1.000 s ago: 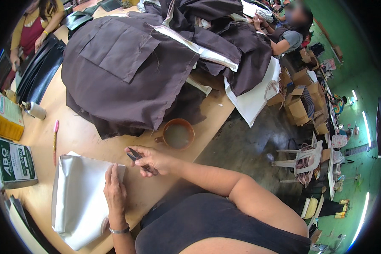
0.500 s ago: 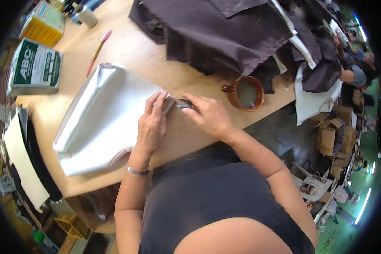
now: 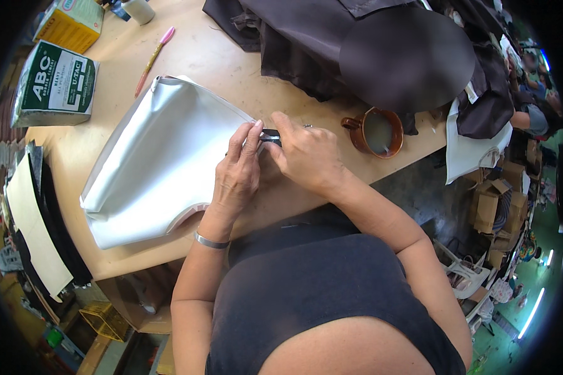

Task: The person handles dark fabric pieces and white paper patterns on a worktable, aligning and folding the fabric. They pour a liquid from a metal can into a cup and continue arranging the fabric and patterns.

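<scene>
A white leather-like piece with folded edges and a pinkish underside lies across the left part of the table. My left hand, a metal bracelet at its wrist, is closed on the right-hand corner of this piece, pinching its edge. Between thumb and fingers of my right hand is a small black-and-silver hand tool. Its tip meets the edge at my left fingertips. Most of the tool is hidden by my fingers, so its exact kind does not show.
An orange-brown mug of cloudy liquid stands right of my right hand. Dark brown material is heaped beyond. A pink-capped pen, a green-and-white can and a yellow box are at the far left.
My right hand has brought the tool closer to my left fingertips, and its tip now meets the white edge. The whole view has shifted slightly.
</scene>
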Tool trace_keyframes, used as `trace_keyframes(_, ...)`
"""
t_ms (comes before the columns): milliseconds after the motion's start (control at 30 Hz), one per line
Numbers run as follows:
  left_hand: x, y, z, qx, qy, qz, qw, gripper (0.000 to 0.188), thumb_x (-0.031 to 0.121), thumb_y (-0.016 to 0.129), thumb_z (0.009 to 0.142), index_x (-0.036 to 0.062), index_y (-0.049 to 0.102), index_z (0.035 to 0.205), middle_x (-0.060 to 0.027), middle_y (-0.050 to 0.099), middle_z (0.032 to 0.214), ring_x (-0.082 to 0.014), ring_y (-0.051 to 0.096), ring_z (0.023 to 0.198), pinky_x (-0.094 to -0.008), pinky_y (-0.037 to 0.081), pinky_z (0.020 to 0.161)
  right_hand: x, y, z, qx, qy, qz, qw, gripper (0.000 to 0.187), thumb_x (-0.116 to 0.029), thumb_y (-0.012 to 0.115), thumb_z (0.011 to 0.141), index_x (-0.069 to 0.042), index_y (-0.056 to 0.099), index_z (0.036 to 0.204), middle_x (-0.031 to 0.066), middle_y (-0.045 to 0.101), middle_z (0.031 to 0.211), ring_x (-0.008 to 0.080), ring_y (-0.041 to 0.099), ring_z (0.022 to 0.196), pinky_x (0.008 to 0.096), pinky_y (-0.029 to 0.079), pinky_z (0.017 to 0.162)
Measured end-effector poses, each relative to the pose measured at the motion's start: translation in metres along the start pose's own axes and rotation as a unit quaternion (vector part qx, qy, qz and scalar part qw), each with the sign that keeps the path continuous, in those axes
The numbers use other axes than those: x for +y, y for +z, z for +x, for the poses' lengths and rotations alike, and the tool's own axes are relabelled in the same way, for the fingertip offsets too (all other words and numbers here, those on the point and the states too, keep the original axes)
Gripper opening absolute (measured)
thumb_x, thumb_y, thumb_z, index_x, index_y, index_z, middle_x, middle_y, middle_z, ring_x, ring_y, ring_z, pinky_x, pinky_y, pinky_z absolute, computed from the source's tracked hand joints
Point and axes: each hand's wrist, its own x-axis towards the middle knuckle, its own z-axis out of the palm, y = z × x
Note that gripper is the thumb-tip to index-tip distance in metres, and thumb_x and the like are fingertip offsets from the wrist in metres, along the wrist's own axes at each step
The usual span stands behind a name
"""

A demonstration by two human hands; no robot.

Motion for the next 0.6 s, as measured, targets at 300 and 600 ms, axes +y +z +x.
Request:
trace_keyframes(300,0.004,-0.001,-0.004,0.005,0.000,0.010,1.000,0.063,-0.008,0.057,0.071,0.0072,0.040,0.130,-0.0139,0.045,0.123,-0.0306,0.055,0.101,-0.0356,0.051,0.080,0.025,0.004,-0.009,0.045,0.050,0.054,0.996,0.032,-0.021,0.057,0.083,-0.008,0.047,0.110,0.0161,0.062,0.069,0.0327,0.062,0.061,0.0404,0.049,0.053)
trace_keyframes(600,0.005,0.011,-0.016,-0.010,0.038,0.026,0.999,0.061,-0.010,0.058,0.070,0.0040,0.042,0.128,-0.0155,0.044,0.123,-0.0291,0.055,0.100,-0.0345,0.050,0.079,0.039,0.012,-0.030,0.041,0.093,0.137,0.985,0.038,-0.026,0.058,0.082,-0.007,0.047,0.115,0.0193,0.062,0.072,0.0371,0.062,0.067,0.0448,0.048,0.057)
